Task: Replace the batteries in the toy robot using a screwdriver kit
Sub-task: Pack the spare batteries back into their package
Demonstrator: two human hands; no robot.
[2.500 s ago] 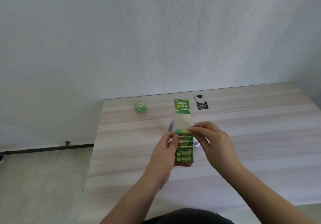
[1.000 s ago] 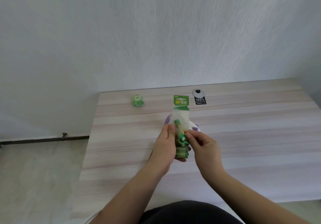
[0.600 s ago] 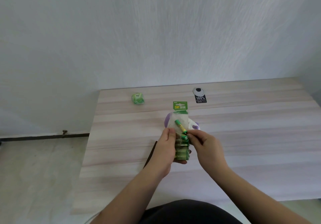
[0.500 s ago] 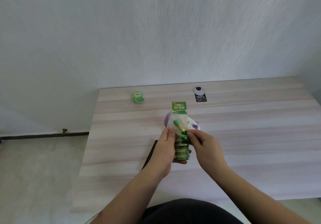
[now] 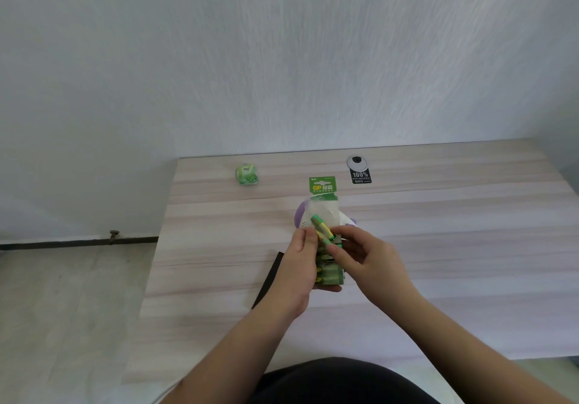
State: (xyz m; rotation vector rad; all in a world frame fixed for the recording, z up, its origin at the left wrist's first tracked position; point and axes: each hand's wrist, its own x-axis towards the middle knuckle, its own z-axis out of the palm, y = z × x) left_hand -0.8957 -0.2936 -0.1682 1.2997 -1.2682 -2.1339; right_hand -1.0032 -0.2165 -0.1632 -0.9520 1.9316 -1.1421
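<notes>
Nearest the camera, the left hand (image 5: 299, 267) grips the green battery pack (image 5: 327, 265) by its lower half, fingers curled round its left edge, holding it upright above the table (image 5: 454, 247). Just right of the pack, the right hand (image 5: 365, 258) pinches one AA battery (image 5: 322, 231) at its lower end. That battery now tilts up and to the left out of the torn clear wrapper, whereas 2.5 seconds ago it lay flat in the row and the right fingers were only picking at the wrap. So the first fresh cell looks almost free, and fitting it comes next.

Left of the pack and lower, a dark flat strip (image 5: 270, 278) lies on the table; possibly the screwdriver kit, though I cannot tell. Directly behind the pack sits the white and purple toy robot (image 5: 300, 218), mostly hidden. Farther back, a green cube (image 5: 247, 176) lies to the pack's left, and a black tag (image 5: 360, 175) to its right.
</notes>
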